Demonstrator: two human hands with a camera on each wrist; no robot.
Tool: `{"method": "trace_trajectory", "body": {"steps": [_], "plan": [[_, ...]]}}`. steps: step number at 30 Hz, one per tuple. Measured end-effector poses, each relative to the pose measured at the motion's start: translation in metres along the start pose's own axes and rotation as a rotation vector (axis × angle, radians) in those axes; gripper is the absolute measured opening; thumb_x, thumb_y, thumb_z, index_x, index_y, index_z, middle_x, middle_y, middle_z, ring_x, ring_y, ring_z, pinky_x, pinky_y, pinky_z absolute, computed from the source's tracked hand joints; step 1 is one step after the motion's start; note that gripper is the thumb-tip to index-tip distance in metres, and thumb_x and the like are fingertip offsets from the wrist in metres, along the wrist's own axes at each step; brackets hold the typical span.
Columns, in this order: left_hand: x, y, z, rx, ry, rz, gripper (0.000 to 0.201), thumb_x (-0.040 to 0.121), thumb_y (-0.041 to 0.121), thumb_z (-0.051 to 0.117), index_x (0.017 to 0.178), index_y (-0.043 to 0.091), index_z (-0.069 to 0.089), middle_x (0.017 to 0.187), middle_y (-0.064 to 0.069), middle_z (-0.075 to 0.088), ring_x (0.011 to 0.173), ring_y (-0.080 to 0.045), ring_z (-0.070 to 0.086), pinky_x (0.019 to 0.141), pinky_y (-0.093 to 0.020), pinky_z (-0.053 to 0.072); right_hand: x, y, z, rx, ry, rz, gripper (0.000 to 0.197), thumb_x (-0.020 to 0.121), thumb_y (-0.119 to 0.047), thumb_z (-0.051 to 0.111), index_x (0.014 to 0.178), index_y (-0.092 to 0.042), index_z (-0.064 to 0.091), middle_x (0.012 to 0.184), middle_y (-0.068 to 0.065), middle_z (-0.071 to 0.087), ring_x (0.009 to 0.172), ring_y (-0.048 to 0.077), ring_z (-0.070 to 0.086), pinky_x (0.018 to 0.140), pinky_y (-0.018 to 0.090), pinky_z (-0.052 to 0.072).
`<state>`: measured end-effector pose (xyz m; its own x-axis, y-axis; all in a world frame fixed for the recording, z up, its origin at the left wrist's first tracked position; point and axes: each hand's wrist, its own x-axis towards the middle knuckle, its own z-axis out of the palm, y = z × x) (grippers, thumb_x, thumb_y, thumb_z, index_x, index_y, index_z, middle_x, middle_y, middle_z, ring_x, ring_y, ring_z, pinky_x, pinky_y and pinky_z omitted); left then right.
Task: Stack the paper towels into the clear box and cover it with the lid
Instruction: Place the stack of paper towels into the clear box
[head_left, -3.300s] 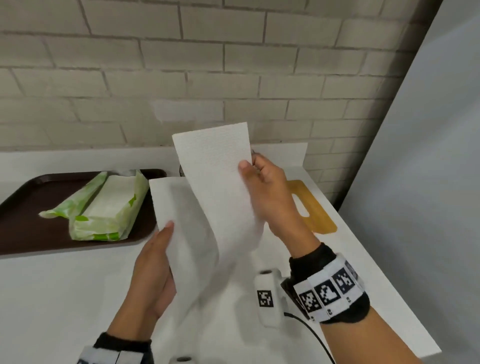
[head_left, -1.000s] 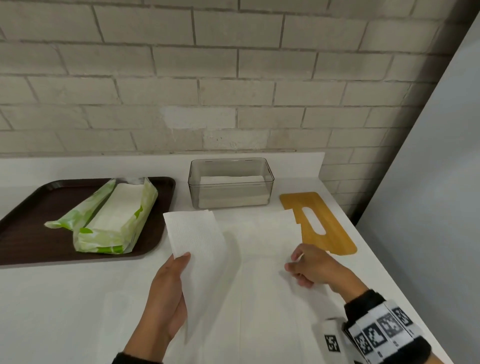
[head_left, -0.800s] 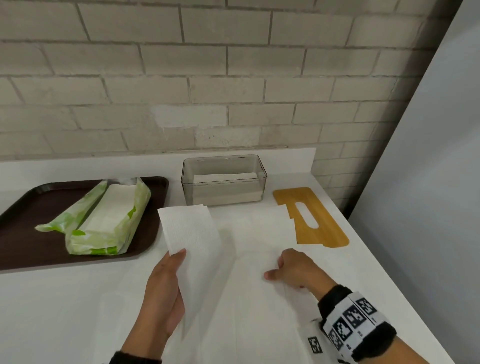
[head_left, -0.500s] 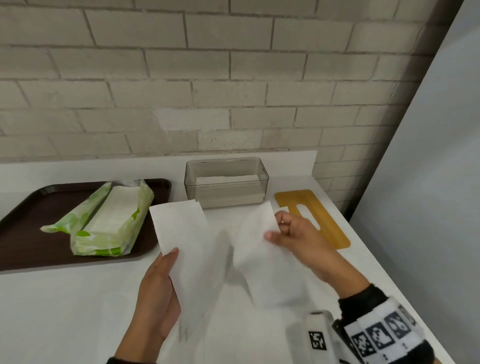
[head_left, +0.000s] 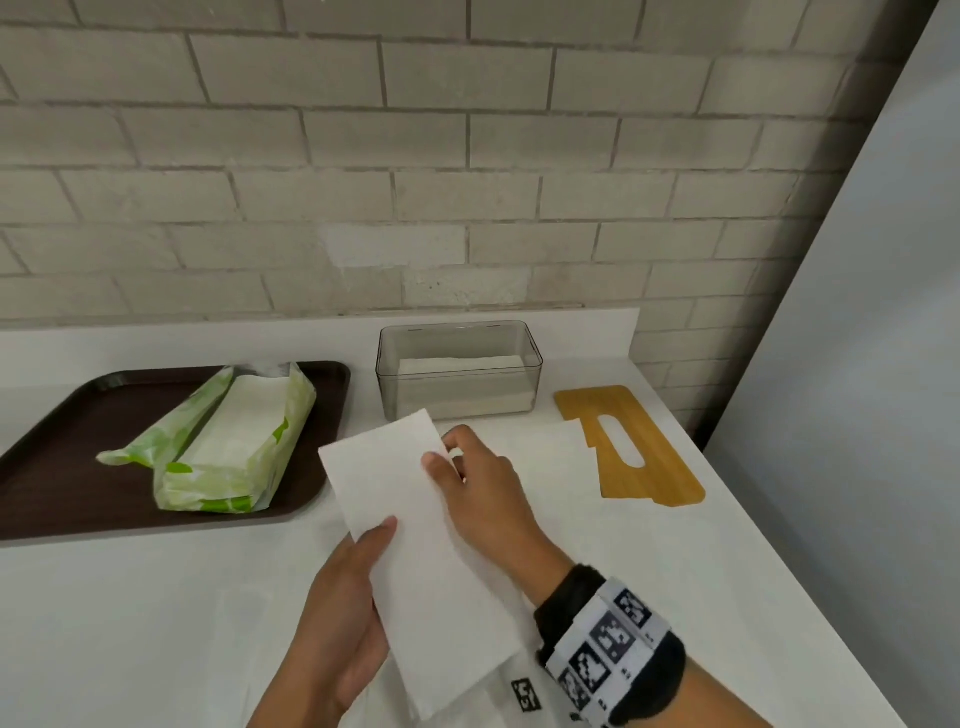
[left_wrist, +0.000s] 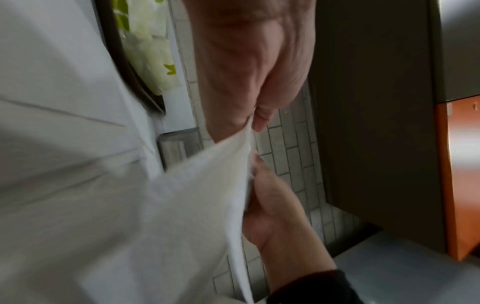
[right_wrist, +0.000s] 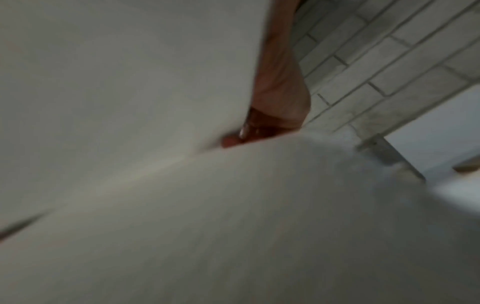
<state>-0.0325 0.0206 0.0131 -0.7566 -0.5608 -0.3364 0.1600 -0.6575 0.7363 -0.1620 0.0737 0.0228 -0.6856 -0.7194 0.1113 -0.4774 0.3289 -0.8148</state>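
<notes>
My right hand (head_left: 483, 499) is pinching the folded paper towel (head_left: 415, 545) at its far right edge; my left hand (head_left: 343, 613) is gripping its near left edge, thumb on top; just beyond my fingertips the clear box (head_left: 460, 371) is standing open; the wooden lid (head_left: 631, 447) is lying right of it.

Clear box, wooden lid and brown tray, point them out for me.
clear box (head_left: 457, 402), head view, on its front wall.
wooden lid (head_left: 660, 467), head view, on the wood right of the slot.
brown tray (head_left: 67, 467), head view, on its bare floor.
</notes>
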Motion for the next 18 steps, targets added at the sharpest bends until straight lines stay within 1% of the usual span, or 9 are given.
{"method": "trace_trajectory", "body": {"steps": [3,5,7,10,11,12,14,16,18], "plan": [[-0.002,0.001,-0.013,-0.005,0.080,0.010,0.030,0.094,0.014,0.048,0.122,0.006,0.057,0.108,-0.016,0.070,0.101,-0.034,0.065,0.078,-0.045,0.050,0.027,0.021,-0.017,0.158,0.011,0.133,0.004,0.094,-0.019,0.051,0.091,-0.021,0.052,0.079,0.000,0.058,0.063,0.013,0.052,0.054,0.023,0.043],[-0.006,0.003,-0.020,-0.008,0.106,0.024,0.029,0.093,0.013,0.049,0.120,0.005,0.058,0.108,-0.017,0.070,0.101,-0.035,0.065,0.079,-0.045,0.050,0.050,0.051,-0.033,0.162,0.081,0.264,0.011,0.092,-0.006,0.049,0.094,-0.016,0.051,0.086,0.004,0.055,0.066,0.016,0.052,0.053,0.023,0.045],[-0.009,0.004,-0.026,-0.007,0.109,0.045,0.028,0.093,0.013,0.049,0.118,0.006,0.059,0.107,-0.016,0.071,0.101,-0.034,0.065,0.080,-0.045,0.049,0.069,0.081,-0.046,0.059,0.113,0.401,0.014,0.089,0.002,0.044,0.092,-0.010,0.052,0.089,0.008,0.052,0.073,0.021,0.053,0.059,0.028,0.045],[-0.012,0.003,-0.029,-0.018,0.086,0.057,0.028,0.093,0.011,0.047,0.118,0.006,0.059,0.108,-0.017,0.071,0.101,-0.034,0.065,0.080,-0.045,0.049,0.074,0.105,-0.044,-0.219,-0.035,0.550,0.013,0.089,-0.011,0.051,0.078,-0.004,0.050,0.077,0.006,0.051,0.071,0.022,0.052,0.065,0.028,0.043],[-0.012,0.002,-0.030,-0.019,0.086,0.057,0.029,0.093,0.010,0.047,0.119,0.006,0.059,0.108,-0.017,0.070,0.102,-0.034,0.064,0.081,-0.045,0.048,0.073,0.107,-0.040,-0.263,-0.085,0.586,0.019,0.089,-0.022,0.056,0.087,-0.004,0.052,0.085,0.007,0.055,0.083,0.024,0.056,0.074,0.030,0.046],[-0.011,0.001,-0.030,-0.016,0.092,0.057,0.030,0.093,0.010,0.047,0.120,0.006,0.058,0.109,-0.017,0.070,0.103,-0.035,0.064,0.082,-0.045,0.048,0.072,0.109,-0.034,-0.309,-0.107,0.614,0.037,0.086,-0.035,0.061,0.103,-0.003,0.053,0.102,0.009,0.057,0.101,0.028,0.055,0.087,0.033,0.045],[-0.009,0.000,-0.031,-0.011,0.102,0.061,0.031,0.092,0.009,0.047,0.122,0.005,0.058,0.110,-0.018,0.069,0.105,-0.036,0.062,0.085,-0.046,0.048,0.073,0.108,-0.022,-0.443,-0.146,0.641,0.068,0.078,-0.051,0.064,0.127,-0.008,0.045,0.131,0.011,0.046,0.127,0.032,0.039,0.105,0.042,0.034],[-0.008,0.000,-0.031,-0.016,0.090,0.061,0.031,0.092,0.009,0.048,0.122,0.005,0.058,0.111,-0.019,0.069,0.106,-0.037,0.062,0.087,-0.047,0.047,0.073,0.103,-0.012,-0.518,-0.168,0.640,0.073,0.077,-0.050,0.065,0.135,-0.013,0.038,0.139,0.009,0.037,0.133,0.032,0.029,0.107,0.046,0.028],[-0.007,0.000,-0.032,-0.019,0.078,0.062,0.031,0.092,0.009,0.048,0.121,0.005,0.058,0.112,-0.020,0.068,0.107,-0.037,0.061,0.090,-0.047,0.047,0.073,0.100,-0.008,-0.512,-0.142,0.632,0.063,0.080,-0.041,0.065,0.133,-0.016,0.041,0.138,0.006,0.040,0.132,0.031,0.029,0.104,0.046,0.028]]}}
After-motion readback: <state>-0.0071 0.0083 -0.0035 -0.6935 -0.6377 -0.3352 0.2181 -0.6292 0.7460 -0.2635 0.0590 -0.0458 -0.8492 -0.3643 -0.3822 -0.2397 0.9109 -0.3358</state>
